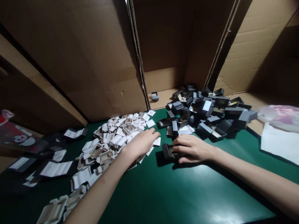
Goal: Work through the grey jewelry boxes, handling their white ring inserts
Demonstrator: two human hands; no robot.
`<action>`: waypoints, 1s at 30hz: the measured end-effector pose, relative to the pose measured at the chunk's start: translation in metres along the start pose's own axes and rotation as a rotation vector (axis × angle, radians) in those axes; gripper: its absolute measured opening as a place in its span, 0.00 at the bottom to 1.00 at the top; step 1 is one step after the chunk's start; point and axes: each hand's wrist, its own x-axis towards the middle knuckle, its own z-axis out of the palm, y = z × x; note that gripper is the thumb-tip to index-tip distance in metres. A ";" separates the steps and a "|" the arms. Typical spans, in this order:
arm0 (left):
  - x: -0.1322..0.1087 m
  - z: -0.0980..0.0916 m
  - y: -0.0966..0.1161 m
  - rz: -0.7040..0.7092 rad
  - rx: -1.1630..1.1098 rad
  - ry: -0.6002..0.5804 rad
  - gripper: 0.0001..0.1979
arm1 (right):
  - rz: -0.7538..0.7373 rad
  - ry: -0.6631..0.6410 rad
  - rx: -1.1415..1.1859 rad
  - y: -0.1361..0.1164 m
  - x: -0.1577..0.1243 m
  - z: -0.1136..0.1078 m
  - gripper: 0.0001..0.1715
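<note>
We see the right hand [193, 147] spread low over a small dark box [166, 151], which sits on the green table [149, 193] between the two heaps; its fingers are bent at the box's open side, and we cannot tell whether they grip it; something pale shows inside, mostly covered by them. The left hand [143, 141] lies over the right edge of the white paper pieces [116, 137], fingers loosely bent and close together; their undersides are hidden, so we cannot tell whether they hold a piece. Beyond the right hand we find a heap of open dark boxes [218, 101], several with pale inserts we cannot make out; one lone box [154, 96] stands apart on cardboard, something yellowish within. At left, dim dark cases [22, 164] carry white slips; a clear bag [280, 116] is cut off at right.
</note>
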 end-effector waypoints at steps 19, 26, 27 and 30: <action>-0.014 -0.031 0.002 -0.024 -0.093 0.339 0.25 | 0.350 0.108 0.162 -0.008 0.001 0.008 0.13; -0.001 -0.013 0.016 0.116 -0.208 0.389 0.27 | 0.485 0.285 0.495 -0.006 0.004 0.002 0.07; 0.002 -0.009 0.020 0.146 -0.238 0.388 0.27 | 0.562 0.360 0.574 -0.007 0.004 0.003 0.08; 0.009 0.002 0.031 0.217 -0.278 0.406 0.27 | 0.720 0.449 0.847 -0.007 0.006 0.005 0.12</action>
